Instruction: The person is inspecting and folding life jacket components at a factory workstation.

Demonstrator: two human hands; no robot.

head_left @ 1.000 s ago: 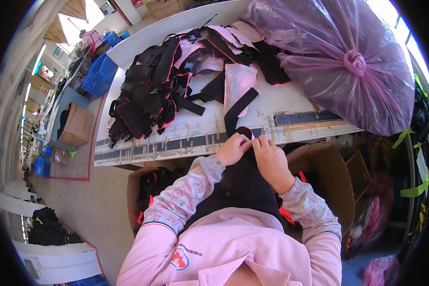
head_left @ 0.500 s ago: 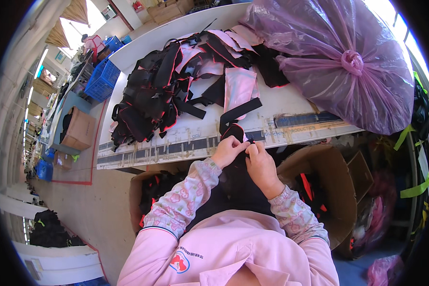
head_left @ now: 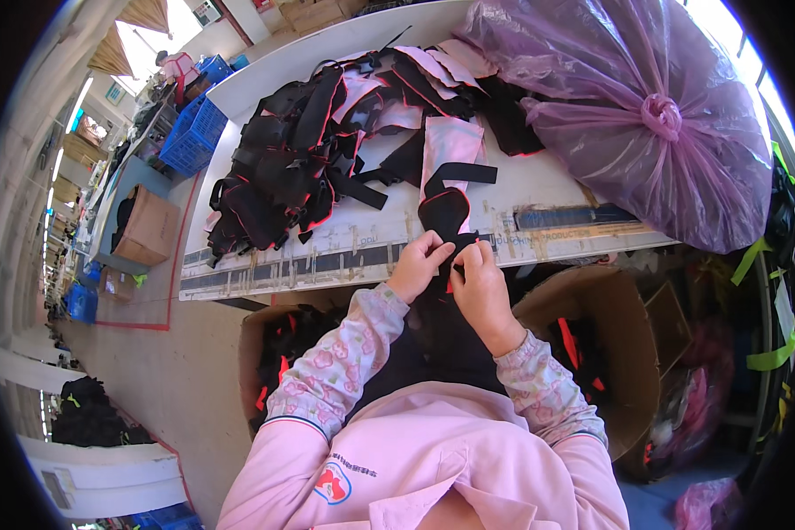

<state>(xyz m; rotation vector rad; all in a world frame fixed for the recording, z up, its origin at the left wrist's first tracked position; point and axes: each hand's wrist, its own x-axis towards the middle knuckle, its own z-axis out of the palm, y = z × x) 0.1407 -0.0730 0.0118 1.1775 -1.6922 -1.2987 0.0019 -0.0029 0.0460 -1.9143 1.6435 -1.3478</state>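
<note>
At the table's near edge, both my hands pinch a black fabric piece with a strap (head_left: 444,210); its rounded end lies on the table beyond my fingers. My left hand (head_left: 420,264) is closed on its left side, thumb and fingertips together. Close beside it, my right hand (head_left: 480,281) is closed on a folded black part of the same piece. A bit of orange-red edging shows below, between the hands. Just beyond lie a loose black strap end (head_left: 468,173) and a shiny pale pink fabric panel (head_left: 450,141). My fingers hide the exact spot being gripped.
A heap of black pieces with orange-red edging (head_left: 283,168) covers the white table's (head_left: 389,231) left half. At the right rests a big knotted purple plastic bag (head_left: 662,168). Cardboard boxes (head_left: 623,353) stand below the edge. Blue crates (head_left: 193,137) and another person (head_left: 178,71) are far left.
The black piece has been raised farther onto the table, so its rounded end shows more. My right hand has turned and folded part of it over. The view has shifted slightly.
</note>
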